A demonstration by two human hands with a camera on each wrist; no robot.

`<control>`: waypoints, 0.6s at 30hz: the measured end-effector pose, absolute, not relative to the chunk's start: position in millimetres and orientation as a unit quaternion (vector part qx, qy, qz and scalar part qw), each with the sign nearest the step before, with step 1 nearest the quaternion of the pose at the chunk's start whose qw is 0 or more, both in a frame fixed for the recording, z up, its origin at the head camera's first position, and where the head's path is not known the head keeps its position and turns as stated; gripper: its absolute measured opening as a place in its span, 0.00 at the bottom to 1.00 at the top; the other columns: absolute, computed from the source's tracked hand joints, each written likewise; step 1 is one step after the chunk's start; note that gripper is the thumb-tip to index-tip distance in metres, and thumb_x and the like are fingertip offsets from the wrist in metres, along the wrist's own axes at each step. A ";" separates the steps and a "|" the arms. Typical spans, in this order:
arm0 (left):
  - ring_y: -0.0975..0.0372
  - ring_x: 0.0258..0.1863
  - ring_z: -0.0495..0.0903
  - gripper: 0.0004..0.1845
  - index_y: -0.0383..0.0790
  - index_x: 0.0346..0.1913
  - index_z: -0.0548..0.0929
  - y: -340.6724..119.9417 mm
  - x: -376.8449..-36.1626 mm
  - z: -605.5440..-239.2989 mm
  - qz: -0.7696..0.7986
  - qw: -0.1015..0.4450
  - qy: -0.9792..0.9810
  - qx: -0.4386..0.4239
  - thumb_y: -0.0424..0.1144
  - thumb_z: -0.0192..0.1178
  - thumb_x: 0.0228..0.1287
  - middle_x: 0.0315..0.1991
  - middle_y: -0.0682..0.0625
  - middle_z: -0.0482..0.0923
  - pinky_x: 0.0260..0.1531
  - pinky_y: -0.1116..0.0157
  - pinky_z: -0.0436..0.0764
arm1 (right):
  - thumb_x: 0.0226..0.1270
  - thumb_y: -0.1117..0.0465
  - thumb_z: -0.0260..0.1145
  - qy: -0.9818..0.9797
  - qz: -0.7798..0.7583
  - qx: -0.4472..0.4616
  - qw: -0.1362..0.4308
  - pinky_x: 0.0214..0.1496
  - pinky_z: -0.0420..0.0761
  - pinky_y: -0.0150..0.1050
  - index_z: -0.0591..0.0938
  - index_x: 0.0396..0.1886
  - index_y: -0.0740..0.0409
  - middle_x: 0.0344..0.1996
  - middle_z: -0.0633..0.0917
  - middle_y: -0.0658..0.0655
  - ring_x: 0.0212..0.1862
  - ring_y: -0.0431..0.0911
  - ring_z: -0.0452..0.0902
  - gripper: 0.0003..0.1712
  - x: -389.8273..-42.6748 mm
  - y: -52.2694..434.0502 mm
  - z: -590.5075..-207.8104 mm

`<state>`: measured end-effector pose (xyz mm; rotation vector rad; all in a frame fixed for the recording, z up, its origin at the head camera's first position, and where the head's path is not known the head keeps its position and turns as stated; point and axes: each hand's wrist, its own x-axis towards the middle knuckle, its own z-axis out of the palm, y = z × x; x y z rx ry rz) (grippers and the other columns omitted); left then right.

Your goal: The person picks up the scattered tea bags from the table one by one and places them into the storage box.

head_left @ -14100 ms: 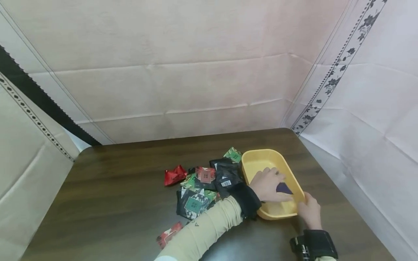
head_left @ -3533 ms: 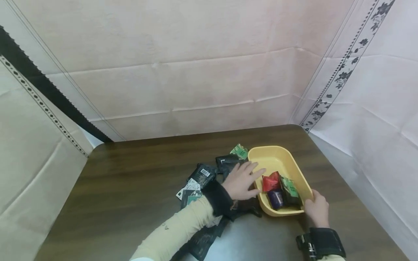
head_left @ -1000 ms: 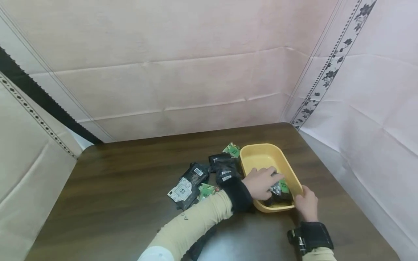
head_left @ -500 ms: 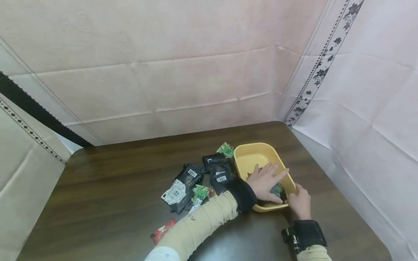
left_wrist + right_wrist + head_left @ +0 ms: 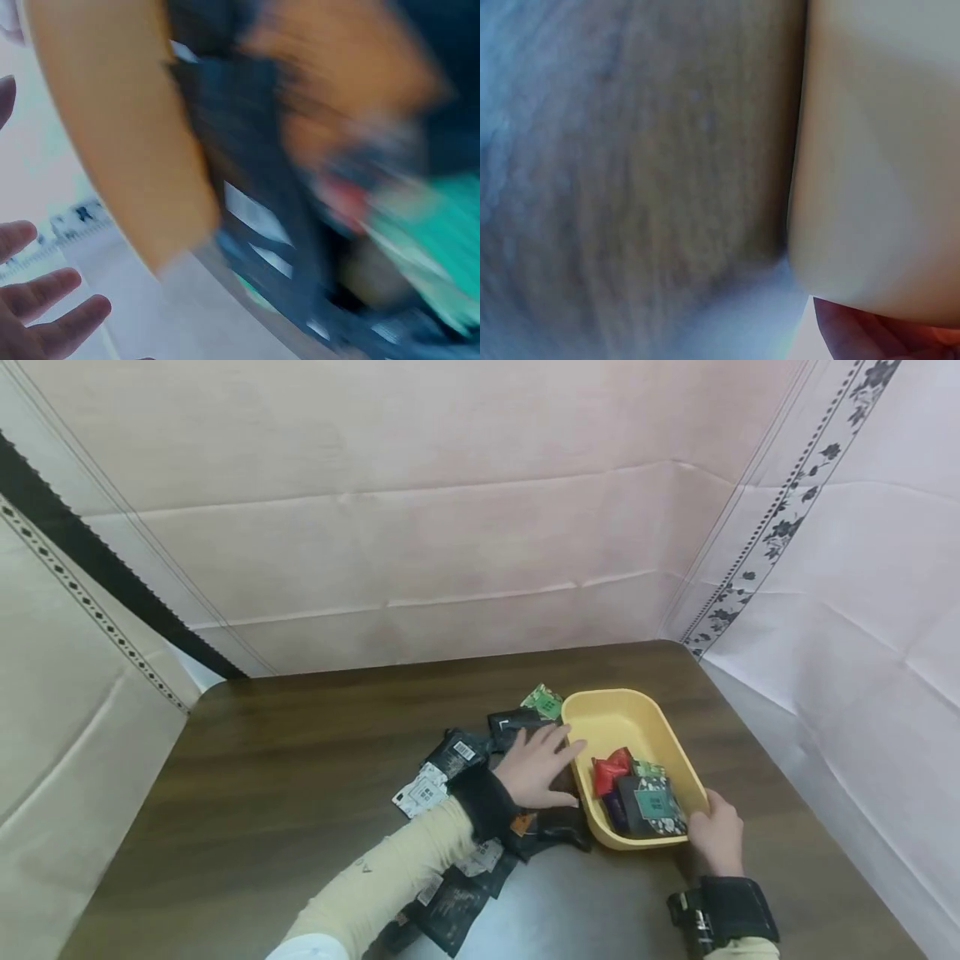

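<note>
My left hand hovers with spread fingers over the heap beside the basket's left wall, holding nothing. In the left wrist view its fingers are straight and apart from the basket. My right hand grips the near right rim of a yellow plastic basket; the right wrist view shows curled fingers under its wall. Inside lie a red foil packet, a green packet, a dark packet with a teal label and a purple-blue packet, partly covered.
Several black packets spread leftward and towards me, partly under my left forearm. A white-labelled packet lies at the heap's left. Behind, a green packet touches the basket. White cloth walls enclose the brown table.
My left hand has come out of the basket and moved left over the heap. The teal-labelled dark packet now lies uncovered in the basket. My right hand keeps its grip on the rim.
</note>
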<state>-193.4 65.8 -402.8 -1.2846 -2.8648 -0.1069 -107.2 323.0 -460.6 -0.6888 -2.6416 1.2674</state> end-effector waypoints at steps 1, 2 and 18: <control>0.51 0.67 0.52 0.45 0.50 0.70 0.56 56.1 -194.6 -404.7 -0.030 0.006 -0.914 -0.403 0.63 0.59 0.51 0.69 0.45 0.51 0.57 0.44 0.58 | 0.55 0.73 0.41 -0.876 0.422 -0.227 0.065 0.46 0.67 0.60 0.64 0.57 0.78 0.46 0.71 0.80 0.46 0.67 0.68 0.27 -107.2 323.3 -460.4; 0.51 0.66 0.53 0.44 0.50 0.69 0.56 46.6 -195.4 -406.4 -0.031 0.010 -0.917 -0.397 0.62 0.59 0.51 0.69 0.45 0.51 0.57 0.44 0.58 | 0.55 0.73 0.41 -0.876 0.420 -0.226 0.065 0.46 0.67 0.60 0.64 0.57 0.78 0.47 0.71 0.79 0.46 0.67 0.68 0.27 -107.2 323.5 -460.2; 0.45 0.65 0.52 0.44 0.51 0.65 0.64 -66.9 -184.5 -436.1 -0.075 -0.060 -0.956 -0.276 0.54 0.69 0.41 0.68 0.42 0.51 0.52 0.37 0.59 | 0.56 0.72 0.41 -0.877 0.422 -0.225 0.048 0.45 0.67 0.60 0.62 0.58 0.79 0.47 0.69 0.80 0.46 0.68 0.66 0.28 -105.7 323.9 -456.7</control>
